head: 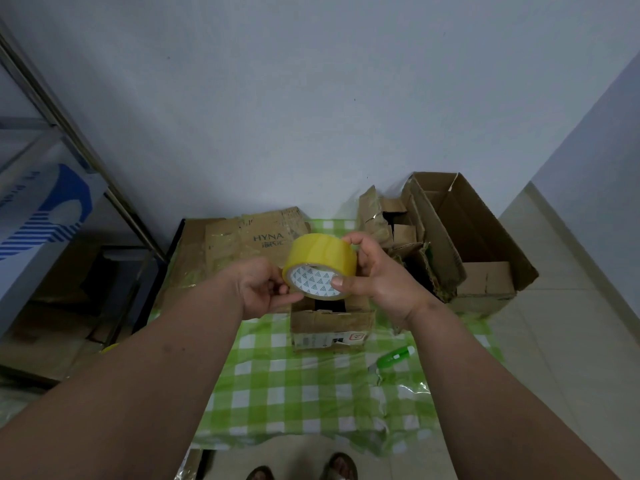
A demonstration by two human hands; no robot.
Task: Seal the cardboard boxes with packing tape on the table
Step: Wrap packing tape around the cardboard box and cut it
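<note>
A yellow roll of packing tape [320, 258] is held up above a small open cardboard box [332, 323] on the green checked table [294, 386]. My right hand [377, 275] grips the roll, thumb across its white core and fingers over the top. My left hand [263, 289] pinches the roll's lower left edge with curled fingers. The small box's top is partly hidden behind the roll and my hands.
A flattened "HYNA" carton [249, 237] lies at the table's back left. Torn open boxes [460, 237] are piled at the back right. A green utility knife [394, 358] lies right of the small box. A metal shelf [69, 202] stands to the left.
</note>
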